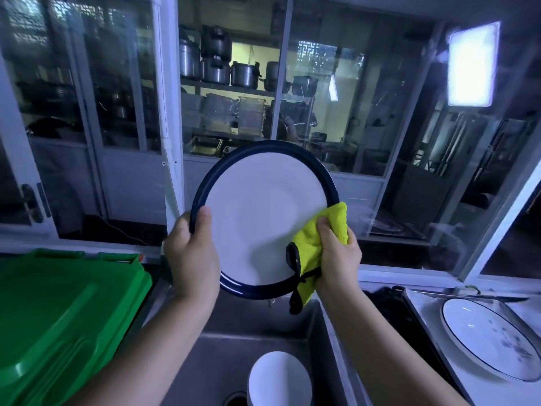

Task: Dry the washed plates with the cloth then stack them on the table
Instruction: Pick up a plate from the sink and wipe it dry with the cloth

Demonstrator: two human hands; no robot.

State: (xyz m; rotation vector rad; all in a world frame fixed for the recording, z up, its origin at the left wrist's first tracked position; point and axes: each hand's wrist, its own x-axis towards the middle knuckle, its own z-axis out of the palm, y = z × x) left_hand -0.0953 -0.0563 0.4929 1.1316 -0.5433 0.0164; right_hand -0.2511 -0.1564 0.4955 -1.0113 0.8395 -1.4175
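Observation:
A white plate with a dark blue rim [257, 206] is held upright above the sink, its face toward me. My left hand [190, 253] grips its lower left rim, thumb on the front. My right hand [336, 250] holds a yellow cloth with black trim [310, 244] bunched against the plate's lower right face and rim. Another white plate [278, 379] stands in the sink [222, 347] below. A white plate with a thin blue rim and a floral mark [489, 335] lies flat on the table at the right.
A green plastic lid or crate [58, 312] fills the counter to the left of the sink. The drain [234, 399] shows at the sink's bottom. Glass window panels stand just behind the sink, with shelves of metal pots [216, 65] beyond. A knife-like blade [480, 297] lies behind the right plate.

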